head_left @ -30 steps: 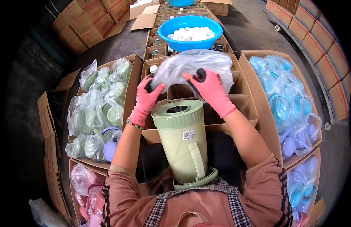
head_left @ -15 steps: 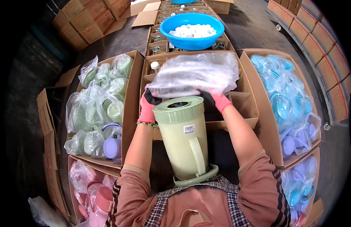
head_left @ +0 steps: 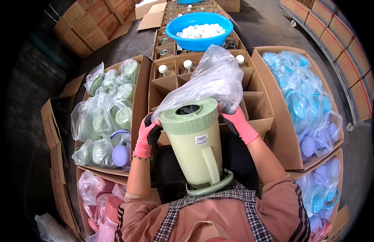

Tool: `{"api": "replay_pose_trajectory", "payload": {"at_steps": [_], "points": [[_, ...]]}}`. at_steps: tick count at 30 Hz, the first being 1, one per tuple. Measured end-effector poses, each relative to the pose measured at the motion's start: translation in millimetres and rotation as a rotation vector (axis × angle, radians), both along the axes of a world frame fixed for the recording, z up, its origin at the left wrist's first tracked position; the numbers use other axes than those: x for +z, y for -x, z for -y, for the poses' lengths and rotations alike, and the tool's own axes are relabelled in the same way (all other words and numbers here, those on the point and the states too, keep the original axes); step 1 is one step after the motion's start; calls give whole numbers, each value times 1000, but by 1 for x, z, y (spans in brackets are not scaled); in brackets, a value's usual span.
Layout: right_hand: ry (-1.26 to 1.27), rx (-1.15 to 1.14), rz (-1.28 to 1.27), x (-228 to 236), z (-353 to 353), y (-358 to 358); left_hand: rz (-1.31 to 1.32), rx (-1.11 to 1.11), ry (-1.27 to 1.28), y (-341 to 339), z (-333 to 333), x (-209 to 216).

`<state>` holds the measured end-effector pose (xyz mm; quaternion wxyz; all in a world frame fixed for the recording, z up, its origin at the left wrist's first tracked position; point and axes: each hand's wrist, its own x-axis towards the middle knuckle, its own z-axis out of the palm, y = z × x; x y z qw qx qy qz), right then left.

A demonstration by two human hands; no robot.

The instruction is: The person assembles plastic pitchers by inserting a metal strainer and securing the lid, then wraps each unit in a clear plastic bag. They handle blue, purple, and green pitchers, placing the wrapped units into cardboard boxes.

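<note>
A pale green jug-like container (head_left: 191, 155) with a side handle and a round dark hole in its top leans against my apron. A loose green ring-shaped piece (head_left: 211, 186) lies around its lower end. My left hand (head_left: 145, 135), in a pink and black glove, pinches one edge of a clear plastic bag (head_left: 207, 82) beside the jug's top. On the other side my right hand (head_left: 239, 126), gloved alike, grips the bag's opposite edge. The bag's near edge meets the far rim of the jug, and the rest spreads over the carton beyond.
Ahead is a divided carton (head_left: 259, 117) with several white-capped bottles (head_left: 188, 65). Behind it stands a blue basin (head_left: 197, 43) of white caps. Cartons of bagged green (head_left: 102, 113), blue (head_left: 296, 97) and pink pieces (head_left: 110, 209) flank me. Stacked boxes (head_left: 344, 52) rise at right.
Both hands have come nearer and spread apart to the jug's two sides, drawing the bag's edge to its rim. The bag has shifted, uncovering more white-capped bottles.
</note>
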<state>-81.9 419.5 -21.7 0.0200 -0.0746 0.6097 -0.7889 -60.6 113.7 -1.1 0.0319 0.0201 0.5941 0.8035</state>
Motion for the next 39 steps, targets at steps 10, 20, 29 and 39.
{"api": "replay_pose_trajectory", "payload": {"at_steps": [10, 20, 29, 39], "points": [[-789, 206, -166, 13, -22, -93, -555, -93, 936, -113, -8, 6], [-573, 180, -249, 81, 5, -103, -867, -351, 939, -116, -42, 74], [-962, 652, -131, 34, -11, -171, -368, -569, 851, -158, -20, 54], [-675, 201, -139, 38, -29, -224, -1353, -1003, 1661, -104, -138, 33]]}}
